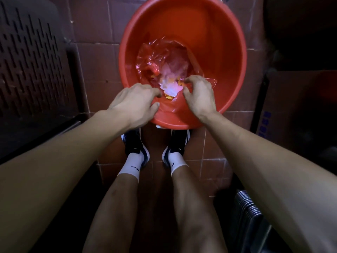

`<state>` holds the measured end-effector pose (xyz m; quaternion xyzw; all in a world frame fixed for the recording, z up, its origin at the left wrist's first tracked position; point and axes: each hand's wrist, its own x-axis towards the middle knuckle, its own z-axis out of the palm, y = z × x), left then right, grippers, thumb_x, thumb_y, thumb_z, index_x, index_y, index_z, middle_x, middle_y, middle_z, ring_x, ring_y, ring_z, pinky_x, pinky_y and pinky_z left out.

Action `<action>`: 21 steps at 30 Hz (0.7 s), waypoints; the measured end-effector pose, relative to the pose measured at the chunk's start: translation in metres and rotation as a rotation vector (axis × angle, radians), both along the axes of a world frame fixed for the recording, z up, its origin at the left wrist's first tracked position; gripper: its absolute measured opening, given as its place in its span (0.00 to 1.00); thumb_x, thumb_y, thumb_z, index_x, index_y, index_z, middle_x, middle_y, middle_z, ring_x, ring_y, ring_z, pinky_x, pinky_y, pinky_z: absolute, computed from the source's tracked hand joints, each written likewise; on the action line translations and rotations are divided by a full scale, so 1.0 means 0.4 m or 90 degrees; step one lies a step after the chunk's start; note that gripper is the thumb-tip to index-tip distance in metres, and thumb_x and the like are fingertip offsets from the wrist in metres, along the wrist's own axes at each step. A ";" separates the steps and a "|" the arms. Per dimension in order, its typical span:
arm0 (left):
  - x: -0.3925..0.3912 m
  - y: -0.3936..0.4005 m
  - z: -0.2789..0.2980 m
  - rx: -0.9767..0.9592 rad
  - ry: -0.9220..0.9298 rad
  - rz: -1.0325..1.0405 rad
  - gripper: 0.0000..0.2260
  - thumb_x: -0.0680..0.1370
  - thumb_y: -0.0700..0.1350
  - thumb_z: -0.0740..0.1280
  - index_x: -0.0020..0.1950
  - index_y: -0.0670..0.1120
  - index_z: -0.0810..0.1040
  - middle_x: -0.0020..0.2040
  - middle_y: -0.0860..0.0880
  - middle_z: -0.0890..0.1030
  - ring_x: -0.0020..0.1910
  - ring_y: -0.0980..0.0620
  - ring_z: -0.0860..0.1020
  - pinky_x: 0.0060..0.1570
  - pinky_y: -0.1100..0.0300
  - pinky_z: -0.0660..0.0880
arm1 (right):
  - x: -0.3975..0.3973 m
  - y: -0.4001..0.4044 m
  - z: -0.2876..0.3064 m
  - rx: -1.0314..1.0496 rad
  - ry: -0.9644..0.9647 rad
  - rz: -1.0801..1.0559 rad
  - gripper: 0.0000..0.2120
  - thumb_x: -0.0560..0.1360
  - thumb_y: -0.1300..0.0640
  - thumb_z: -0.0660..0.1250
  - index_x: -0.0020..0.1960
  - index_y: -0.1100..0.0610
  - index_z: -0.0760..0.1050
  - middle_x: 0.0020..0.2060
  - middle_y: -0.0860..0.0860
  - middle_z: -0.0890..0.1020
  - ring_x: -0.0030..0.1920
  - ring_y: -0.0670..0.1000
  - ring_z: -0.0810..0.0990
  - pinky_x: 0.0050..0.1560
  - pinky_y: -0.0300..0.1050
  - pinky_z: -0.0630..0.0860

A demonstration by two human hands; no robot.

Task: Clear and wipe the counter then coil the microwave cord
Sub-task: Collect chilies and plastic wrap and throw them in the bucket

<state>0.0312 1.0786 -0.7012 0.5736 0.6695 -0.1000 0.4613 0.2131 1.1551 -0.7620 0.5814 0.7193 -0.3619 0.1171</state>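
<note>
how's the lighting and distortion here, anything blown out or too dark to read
Head view: dim overall, corners nearly black; the white scrap in the red plastic bag is blown out between the left hand and right hand; wide-angle lens stretches the forearms and bulges the red basin.

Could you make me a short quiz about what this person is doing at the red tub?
1. True or false: both hands are at the near edge of the bag in the tub.
2. What shows in the bag's opening? A) white scraps and orange bits B) a coiled cord C) a sponge
3. Fill in: the tub stands on the tiled ____.

Key:
1. True: the left hand and right hand pinch the bag's edge.
2. A: white scraps and orange bits.
3. floor
</note>
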 end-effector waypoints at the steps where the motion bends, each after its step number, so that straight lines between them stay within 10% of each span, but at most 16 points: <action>1: 0.002 -0.001 0.011 0.001 0.001 0.002 0.17 0.81 0.51 0.61 0.70 0.52 0.73 0.65 0.47 0.77 0.66 0.42 0.73 0.64 0.43 0.71 | 0.002 -0.003 0.016 -0.011 -0.002 0.011 0.13 0.77 0.60 0.65 0.60 0.58 0.79 0.60 0.55 0.81 0.60 0.57 0.78 0.61 0.49 0.73; 21: 0.026 0.001 0.675 0.057 0.108 0.078 0.19 0.80 0.52 0.62 0.70 0.51 0.73 0.66 0.43 0.77 0.65 0.39 0.74 0.63 0.42 0.72 | -0.015 0.055 0.792 -0.086 0.023 0.235 0.20 0.76 0.52 0.67 0.67 0.51 0.76 0.63 0.56 0.81 0.64 0.60 0.78 0.63 0.54 0.75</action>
